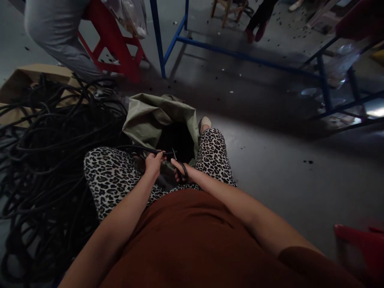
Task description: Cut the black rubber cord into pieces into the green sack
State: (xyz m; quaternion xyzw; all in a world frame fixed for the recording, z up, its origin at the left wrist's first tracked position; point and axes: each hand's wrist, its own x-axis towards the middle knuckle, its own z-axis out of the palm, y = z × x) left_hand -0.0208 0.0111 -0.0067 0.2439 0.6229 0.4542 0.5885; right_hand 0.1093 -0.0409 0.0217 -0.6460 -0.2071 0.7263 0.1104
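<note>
Leftmost, a tangled heap of black cords (57, 136) sprawls over the floor, and one cord (129, 148) runs from its side to the left hand (153, 165), whose grip pinches it near the end between thumb and fingers. That end pokes over the mouth of a greenish sack (142, 114) standing between the knees. Just right of it, the right hand (181, 165) curls its grip around the handles of black scissors (174, 154), a blade at the cord's tip. Snipping seems the step in hand; a clean cut calls for a steady cord and squeezed handles. The sack's contents are lost in shadow, fingers hide part of the handles, and I cannot tell how far the blades are parted.
</note>
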